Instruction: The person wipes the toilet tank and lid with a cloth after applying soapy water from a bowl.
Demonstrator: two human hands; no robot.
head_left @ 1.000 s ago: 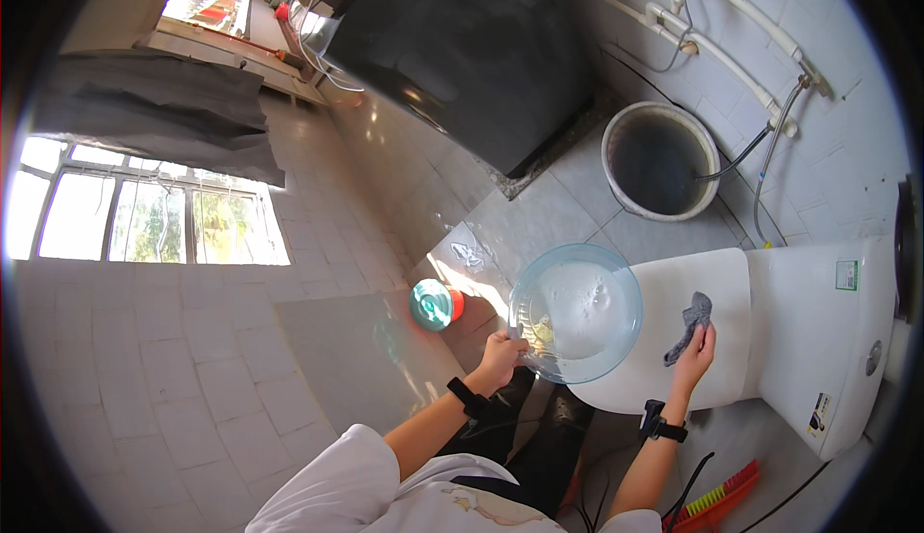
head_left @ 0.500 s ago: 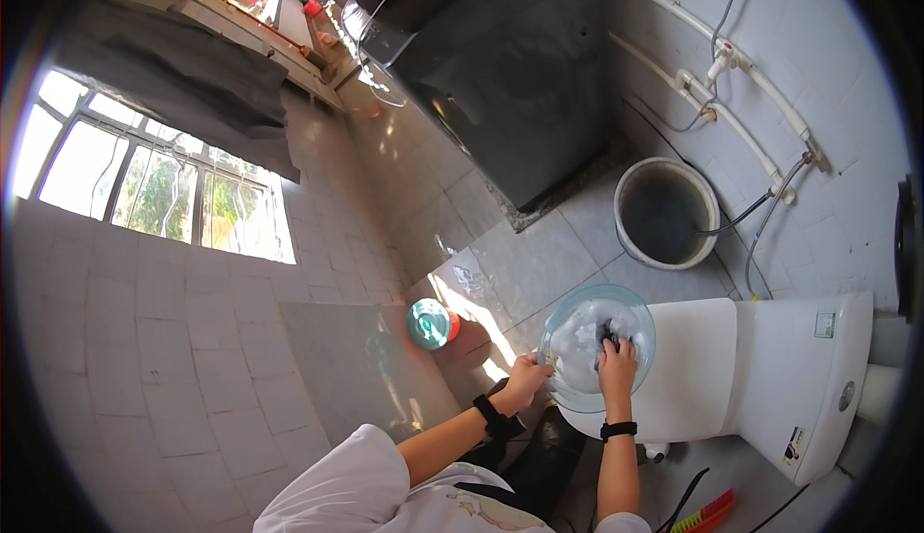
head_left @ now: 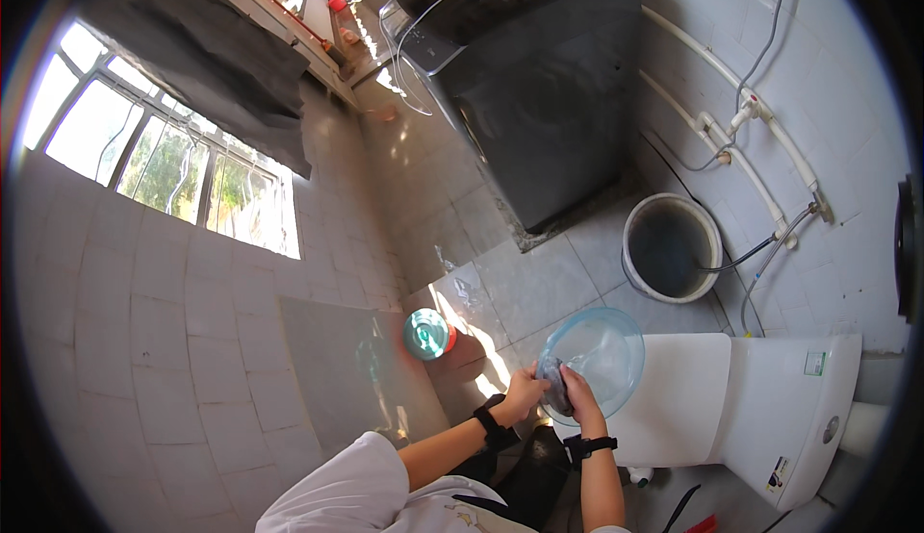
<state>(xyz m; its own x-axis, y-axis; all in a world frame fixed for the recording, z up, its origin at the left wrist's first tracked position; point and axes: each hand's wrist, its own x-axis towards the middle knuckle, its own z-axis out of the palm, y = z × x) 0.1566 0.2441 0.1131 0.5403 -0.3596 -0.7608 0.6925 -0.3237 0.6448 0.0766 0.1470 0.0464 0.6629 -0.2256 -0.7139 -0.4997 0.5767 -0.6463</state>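
A clear bluish plastic basin [head_left: 630,341] with whitish, sudsy water stands over the left end of the white toilet lid [head_left: 679,389]. At the basin's near left rim, a dark grey bundle [head_left: 555,386] that looks like wet cloth is between my two hands. My left hand [head_left: 525,393] closes on its left side. On its right side my right hand [head_left: 580,398] is closed, fingers wrapped around it. What exactly the bundle is cannot be made out. Black bands circle both wrists.
Beyond the basin stands a whitish bucket [head_left: 628,244] of dark water with a hose in it. A black washing machine [head_left: 549,100] is behind. Left on the floor sits a teal-topped red container [head_left: 426,334]. Pipes [head_left: 770,139] run along the right wall.
My left hand has let go of the basin rim and taken hold of the grey bundle. My right hand has brought the bundle leftward from the suds to the near rim. The view has shifted.
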